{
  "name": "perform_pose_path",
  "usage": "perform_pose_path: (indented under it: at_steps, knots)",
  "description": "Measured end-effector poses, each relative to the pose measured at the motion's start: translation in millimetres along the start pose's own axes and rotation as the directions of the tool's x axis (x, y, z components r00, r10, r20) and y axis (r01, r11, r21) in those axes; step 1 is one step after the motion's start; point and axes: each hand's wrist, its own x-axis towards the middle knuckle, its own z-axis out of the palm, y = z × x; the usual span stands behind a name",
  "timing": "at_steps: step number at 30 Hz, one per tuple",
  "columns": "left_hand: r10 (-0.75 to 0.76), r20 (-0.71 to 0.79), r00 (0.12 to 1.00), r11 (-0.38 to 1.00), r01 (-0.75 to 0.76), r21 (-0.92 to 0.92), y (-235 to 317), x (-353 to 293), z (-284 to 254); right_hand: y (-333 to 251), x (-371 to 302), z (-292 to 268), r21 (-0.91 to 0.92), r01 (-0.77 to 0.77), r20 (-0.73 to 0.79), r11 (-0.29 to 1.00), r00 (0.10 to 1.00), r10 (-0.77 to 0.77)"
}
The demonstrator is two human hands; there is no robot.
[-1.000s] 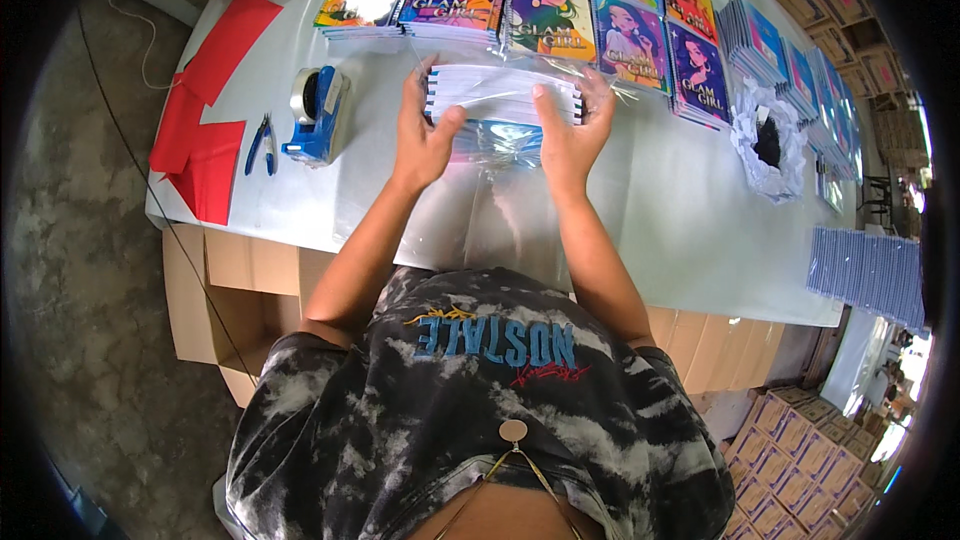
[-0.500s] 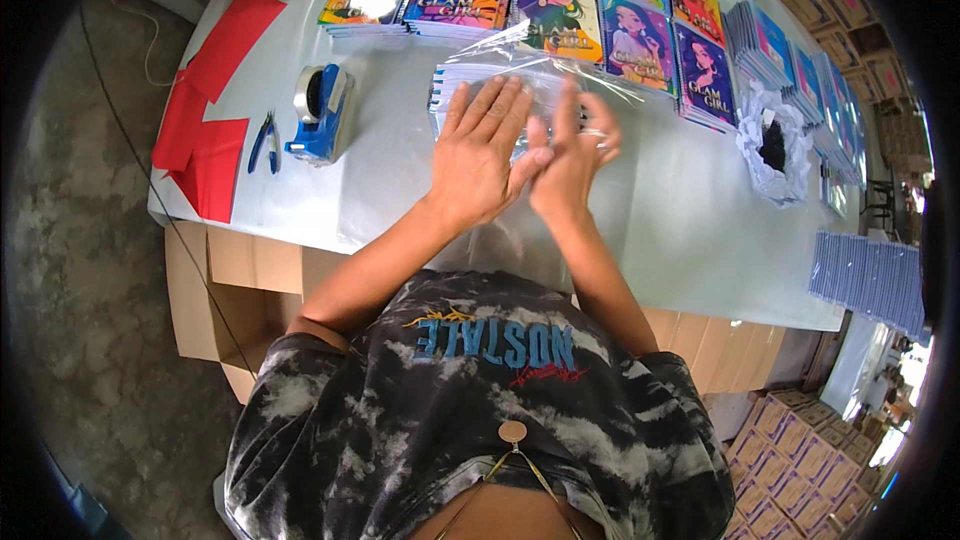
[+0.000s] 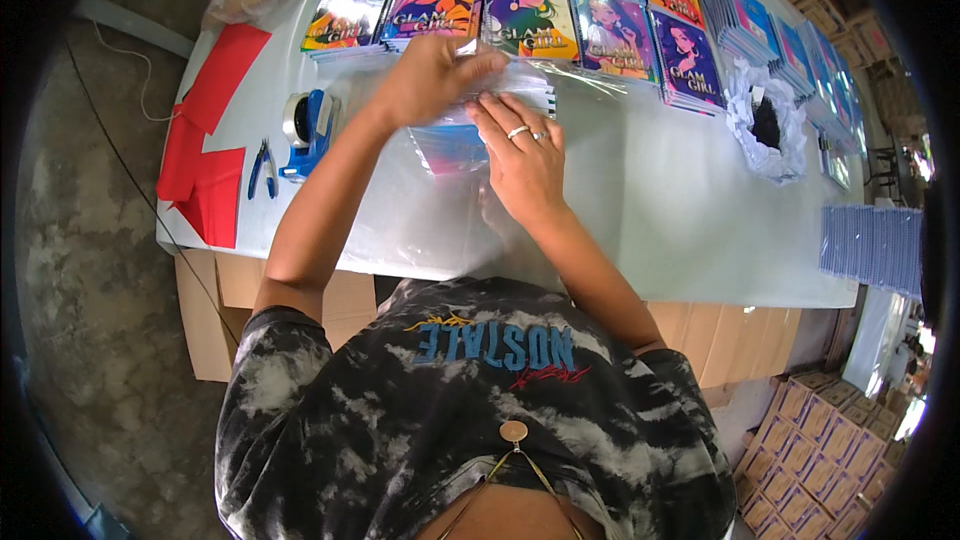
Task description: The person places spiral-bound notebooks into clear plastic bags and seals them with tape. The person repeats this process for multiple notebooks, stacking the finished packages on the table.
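A small stack of spiral-bound notebooks [image 3: 535, 95], wrapped in loose clear plastic film [image 3: 590, 78], is between my hands on the table. Its binding coils show at the right end. Blurred by motion, my left hand [image 3: 435, 80] curls over the stack's far left side; its thumb points right, and film appears bunched at its fingers, whose tips are partly hidden. My right hand [image 3: 525, 155], with rings on it, lays outstretched fingers on the wrapped stack's near edge. A blue and pink patch [image 3: 448, 152] shows at the stack's near left, below my left hand.
Rows of colourful notebooks [image 3: 530, 20] stand along the far side. At left are a blue tape dispenser [image 3: 312, 135], blue-handled pliers [image 3: 263, 170] and red sheets [image 3: 208, 140]. A white plastic bag [image 3: 765, 125] and more notebook stacks [image 3: 740, 25] lie right. Cartons [image 3: 820, 440] stand beyond.
The stack has turned, its coils now at the right instead of the left. My left hand went from flat on it to its far left; my right hand moved down to the near edge.
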Motion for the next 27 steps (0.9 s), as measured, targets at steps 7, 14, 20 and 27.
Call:
perform_pose_path:
  at_steps: [7, 14, 20, 27]
  knots:
    - [0.495, -0.367, 0.788, 0.847, -0.343, 0.406, -19.6, -64.0, 64.6, -12.3, 6.4, 5.6, 0.509, -0.190, -0.305, 0.840, 0.872, 0.382]
    - [0.518, -0.519, 0.680, 0.853, -0.455, 0.255, -49.4, -106.6, 40.8, 8.8, -10.2, 19.5, 0.226, -0.007, -0.308, 0.974, 0.948, 0.079]
    - [-0.697, -0.494, 0.520, 0.688, 0.680, -0.254, -229.8, -170.4, -46.5, 9.6, -8.9, 23.6, 0.242, 0.071, -0.326, 0.968, 0.945, 0.013]
    - [-0.764, 0.074, 0.641, 0.478, 0.639, -0.602, -231.4, -173.2, -62.6, 9.3, -9.1, 25.1, 0.218, 0.091, -0.332, 0.972, 0.943, -0.014]
